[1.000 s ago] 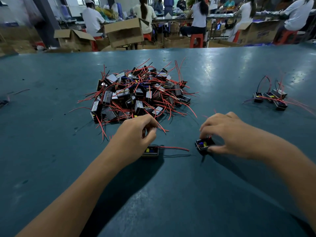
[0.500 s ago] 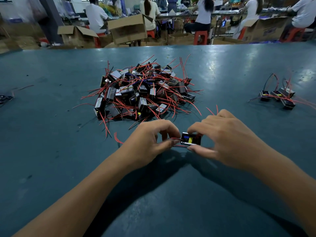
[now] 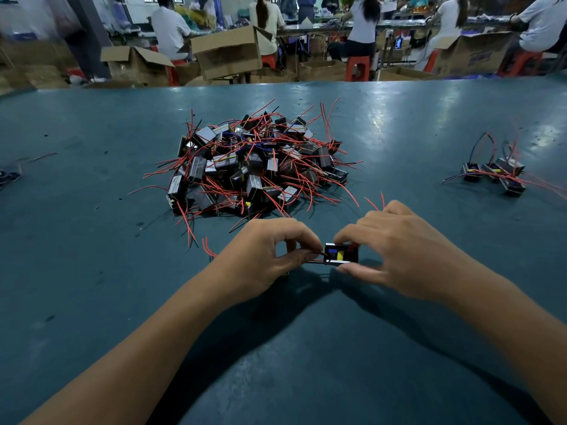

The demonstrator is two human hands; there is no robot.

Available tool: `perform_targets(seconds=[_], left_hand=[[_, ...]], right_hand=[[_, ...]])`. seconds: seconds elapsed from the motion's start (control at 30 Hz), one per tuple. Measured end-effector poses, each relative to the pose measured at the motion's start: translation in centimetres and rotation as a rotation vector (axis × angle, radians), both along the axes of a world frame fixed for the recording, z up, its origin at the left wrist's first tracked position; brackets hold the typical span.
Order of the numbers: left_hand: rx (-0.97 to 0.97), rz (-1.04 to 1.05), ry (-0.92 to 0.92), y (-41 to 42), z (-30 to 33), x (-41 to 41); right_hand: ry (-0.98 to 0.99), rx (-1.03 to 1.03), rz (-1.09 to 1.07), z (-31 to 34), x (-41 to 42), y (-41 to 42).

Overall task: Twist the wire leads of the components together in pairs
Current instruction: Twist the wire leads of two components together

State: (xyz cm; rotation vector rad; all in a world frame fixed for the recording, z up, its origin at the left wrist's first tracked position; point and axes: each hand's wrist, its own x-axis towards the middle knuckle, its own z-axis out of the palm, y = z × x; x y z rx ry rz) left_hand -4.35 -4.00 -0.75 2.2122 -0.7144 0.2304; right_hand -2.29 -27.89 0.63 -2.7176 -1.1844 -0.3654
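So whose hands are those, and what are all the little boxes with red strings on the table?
There is no machine here. The picture comes from a camera worn on a person's head, looking forward and down, so you see what that person sees.

The left hand and the right hand belong to that person. Between them they hold one small black component with blue and yellow parts. The right hand grips its body, and the left hand pinches its thin wire leads.

On the blue-green table lies a big pile of components with red wires sticking out everywhere. Far off to the right sits a small group of components, apart from the pile.

Behind the table you can see cardboard boxes and other people sitting at benches.
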Motion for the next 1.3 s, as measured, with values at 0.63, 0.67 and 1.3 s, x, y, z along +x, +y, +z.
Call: perform_targets(seconds=[0.63, 0.67, 1.3], left_hand=[[-0.044, 0.135, 0.017, -0.7, -0.3, -0.2], [-0.039, 0.136, 0.014, -0.7, -0.4, -0.2], [-0.048, 0.203, -0.02, -1.4, -0.6, -0.4]], right_hand=[[0.097, -0.097, -0.071, 0.8, 0.8, -1.3], [0.106, -0.109, -0.084, 0.8, 1.0, -1.4], [0.134, -0.097, -0.11, 0.7, 1.5, -2.0]])
